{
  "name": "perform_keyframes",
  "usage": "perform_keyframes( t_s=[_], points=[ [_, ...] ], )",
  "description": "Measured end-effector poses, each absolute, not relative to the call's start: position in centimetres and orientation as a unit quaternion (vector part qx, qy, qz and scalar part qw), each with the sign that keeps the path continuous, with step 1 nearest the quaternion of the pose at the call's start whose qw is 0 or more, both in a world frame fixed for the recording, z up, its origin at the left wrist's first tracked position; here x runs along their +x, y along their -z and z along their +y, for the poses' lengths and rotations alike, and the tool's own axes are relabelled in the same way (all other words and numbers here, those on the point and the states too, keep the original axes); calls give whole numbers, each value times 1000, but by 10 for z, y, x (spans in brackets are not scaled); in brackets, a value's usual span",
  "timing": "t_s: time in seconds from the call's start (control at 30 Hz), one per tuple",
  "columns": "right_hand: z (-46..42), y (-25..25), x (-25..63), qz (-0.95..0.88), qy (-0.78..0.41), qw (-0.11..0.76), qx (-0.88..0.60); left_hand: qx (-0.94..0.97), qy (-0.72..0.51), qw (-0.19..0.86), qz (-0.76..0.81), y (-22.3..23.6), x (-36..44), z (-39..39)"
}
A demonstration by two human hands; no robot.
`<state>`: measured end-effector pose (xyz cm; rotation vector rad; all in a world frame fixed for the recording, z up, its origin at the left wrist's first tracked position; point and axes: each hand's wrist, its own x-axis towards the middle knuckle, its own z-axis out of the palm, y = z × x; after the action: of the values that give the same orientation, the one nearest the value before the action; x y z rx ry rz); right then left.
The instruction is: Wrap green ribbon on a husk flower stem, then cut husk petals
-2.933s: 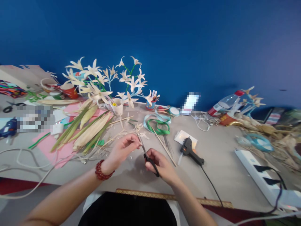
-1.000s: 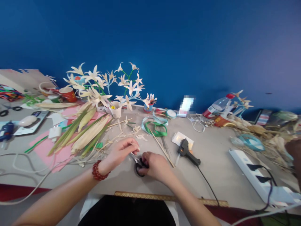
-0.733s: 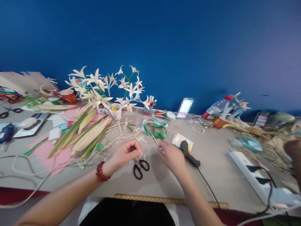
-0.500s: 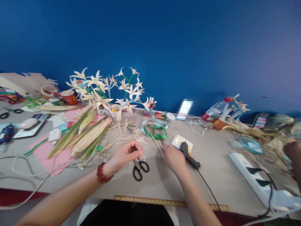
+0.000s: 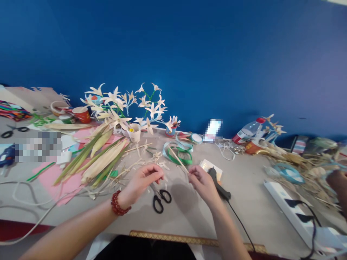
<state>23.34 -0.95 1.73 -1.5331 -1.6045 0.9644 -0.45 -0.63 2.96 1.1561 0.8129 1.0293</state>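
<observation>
My left hand [image 5: 142, 181], with a red bead bracelet on the wrist, hovers over the grey table [image 5: 176, 220] with its fingers pinched on a tiny pale piece I cannot make out. My right hand [image 5: 202, 182] is closed on the near end of a thin wooden stick [image 5: 179, 160] that slants up and to the left, lifted off the table. Black-handled scissors [image 5: 160, 199] lie flat on the table between and just below both hands. A black glue gun [image 5: 219, 184] lies right beside my right hand.
Pale husk leaves [image 5: 100, 155] and handmade cream flowers [image 5: 121, 108] fill the left and back. Green and blue ribbon [image 5: 179, 151] lies behind the stick. A white power strip [image 5: 292, 213] sits at the right, near dried husks [image 5: 303, 162]. Another person's hand [image 5: 338, 184] shows at the right edge.
My right hand set the scissors down on the table, reached right, and picked up the thin stick. My left hand kept its pinch almost in place.
</observation>
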Motion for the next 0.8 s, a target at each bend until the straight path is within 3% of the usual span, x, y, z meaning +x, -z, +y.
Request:
perform_keyframes(
  t_s=[0.1,0.2,0.47,0.67,0.8],
  points=[
    [-21,-20,201,-537,-531,429,-496,458,-489,652,355,-30,3,-6],
    [-29,-25,174,-522,-588,450,-422,430,-521,649,348,-28,10,-8],
    [-22,-31,163,-673,-407,405,-466,446,-543,625,341,-22,13,-14],
    [-9,-34,178,-695,-460,342,-434,586,-428,579,372,-30,0,-6],
    [-4,-32,182,-698,-456,334,-440,638,-415,529,375,-35,-6,-1]
  ],
)
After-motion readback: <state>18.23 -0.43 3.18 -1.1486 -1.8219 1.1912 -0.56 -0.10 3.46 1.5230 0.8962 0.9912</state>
